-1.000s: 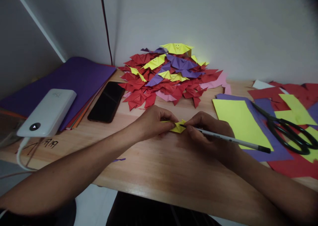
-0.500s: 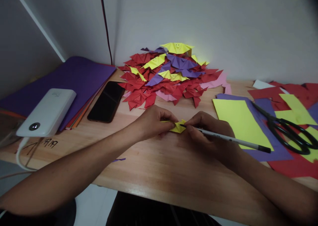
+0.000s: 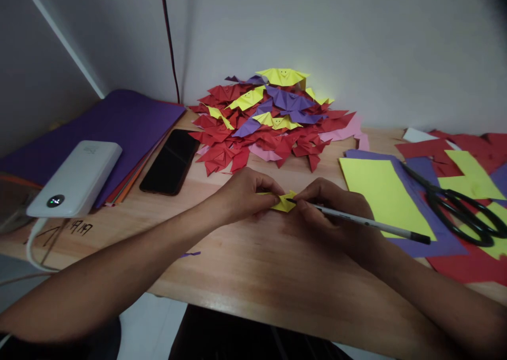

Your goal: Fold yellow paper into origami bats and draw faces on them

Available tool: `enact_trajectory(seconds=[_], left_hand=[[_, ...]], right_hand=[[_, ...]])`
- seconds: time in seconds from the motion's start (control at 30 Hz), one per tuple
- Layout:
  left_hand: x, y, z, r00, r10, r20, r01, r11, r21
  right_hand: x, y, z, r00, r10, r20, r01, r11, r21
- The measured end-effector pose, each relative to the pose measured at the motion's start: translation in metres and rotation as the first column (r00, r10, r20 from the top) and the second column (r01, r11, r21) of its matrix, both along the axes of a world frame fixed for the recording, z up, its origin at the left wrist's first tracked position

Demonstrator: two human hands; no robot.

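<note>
My left hand (image 3: 250, 193) pinches a small folded yellow paper (image 3: 284, 204) between thumb and fingers, just above the wooden table (image 3: 245, 259). In my right hand (image 3: 335, 207) is a grey pen (image 3: 370, 222) with a black end, and its dark tip meets the yellow paper. Part of the paper is hidden under my left fingers. Beyond both hands lies a heap of folded paper shapes (image 3: 291, 99) in red, purple, yellow and pink; some yellow ones bear small drawn faces.
Black-handled scissors (image 3: 455, 212) lie at the right on paper scraps, beside a yellow sheet (image 3: 386, 191). At the left are a black phone (image 3: 170, 162), a white power bank (image 3: 77, 178) with a cable, and stacked purple sheets (image 3: 130, 117). A dark cord hangs along the wall.
</note>
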State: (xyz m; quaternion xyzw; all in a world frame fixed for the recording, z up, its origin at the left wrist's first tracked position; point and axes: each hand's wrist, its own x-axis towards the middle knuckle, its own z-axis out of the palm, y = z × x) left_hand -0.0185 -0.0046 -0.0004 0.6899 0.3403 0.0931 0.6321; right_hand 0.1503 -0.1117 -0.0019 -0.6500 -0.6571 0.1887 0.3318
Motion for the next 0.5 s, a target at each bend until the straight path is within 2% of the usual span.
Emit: enact_trajectory(seconds=[0.5], left_hand=[[-0.0004, 0.0003, -0.0034, 1.000, -0.010, 0.029, 0.010, 1.000, 0.000]], right_hand=[[-0.0031, -0.0018, 0.0011, 1.000, -0.016, -0.012, 0.016, 1.000, 0.003]])
